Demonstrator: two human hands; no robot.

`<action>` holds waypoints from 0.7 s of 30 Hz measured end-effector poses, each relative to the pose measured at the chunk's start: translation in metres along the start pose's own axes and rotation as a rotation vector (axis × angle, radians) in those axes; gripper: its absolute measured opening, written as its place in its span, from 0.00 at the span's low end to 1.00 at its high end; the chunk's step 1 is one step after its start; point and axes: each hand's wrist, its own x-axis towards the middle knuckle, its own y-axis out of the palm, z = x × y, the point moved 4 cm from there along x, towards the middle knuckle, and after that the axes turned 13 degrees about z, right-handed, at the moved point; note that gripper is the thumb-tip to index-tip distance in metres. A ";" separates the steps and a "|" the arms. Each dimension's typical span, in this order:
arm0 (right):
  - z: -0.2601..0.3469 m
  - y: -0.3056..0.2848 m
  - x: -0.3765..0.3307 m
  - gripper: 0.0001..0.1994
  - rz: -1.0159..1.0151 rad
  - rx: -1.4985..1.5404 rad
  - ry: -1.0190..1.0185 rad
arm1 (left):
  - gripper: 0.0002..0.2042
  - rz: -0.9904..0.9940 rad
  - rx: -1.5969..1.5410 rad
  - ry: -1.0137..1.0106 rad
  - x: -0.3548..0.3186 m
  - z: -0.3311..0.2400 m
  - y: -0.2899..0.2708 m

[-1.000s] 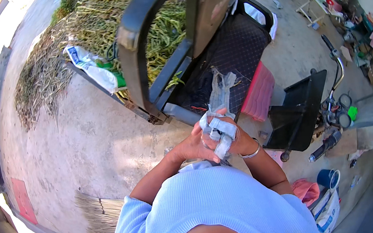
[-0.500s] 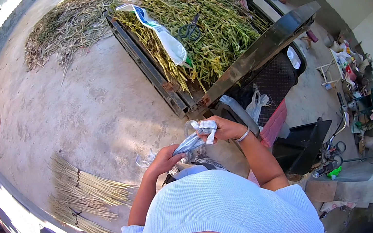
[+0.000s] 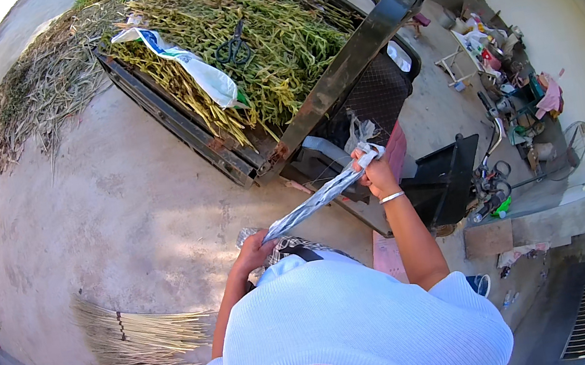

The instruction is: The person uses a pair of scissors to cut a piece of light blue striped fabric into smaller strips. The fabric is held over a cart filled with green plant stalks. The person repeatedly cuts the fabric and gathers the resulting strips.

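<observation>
A hank of pale grey-white plastic strips (image 3: 317, 200) is stretched in front of my body, slanting up to the right. My left hand (image 3: 250, 253) is closed round its lower end, where a bunched clear-grey piece sticks out past the fingers. At the upper end my right hand (image 3: 377, 171), with a bracelet at the wrist, is wrapped round the strips, and a white loop sits over the fingers. Ahead stands a cart bed (image 3: 179, 128) heaped with cut green stalks (image 3: 271, 54). Dark-handled scissors (image 3: 233, 48) and a white plastic sack (image 3: 189, 62) lie on the stalks.
Tied bundles of dry stalks (image 3: 151, 330) lie on the concrete floor at left. A heap of dry stems (image 3: 34, 94) is at far left. A black bin-like box (image 3: 441, 184), a handlebar (image 3: 496, 129) and piled clutter (image 3: 514, 76) stand at right.
My right hand has moved up and right, away from my left, drawing the strips out long and straight. The view has turned, so the cart sits farther left.
</observation>
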 end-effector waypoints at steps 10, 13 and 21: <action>-0.001 -0.064 0.025 0.07 -0.195 0.003 0.002 | 0.10 -0.021 0.066 -0.167 -0.017 0.109 0.023; -0.020 -0.059 0.045 0.08 -0.170 -0.016 0.095 | 0.10 -0.083 0.007 -0.387 -0.057 0.155 0.035; -0.039 -0.042 0.068 0.07 -0.075 -0.156 0.163 | 0.12 -0.372 -0.168 -0.807 -0.163 0.257 0.066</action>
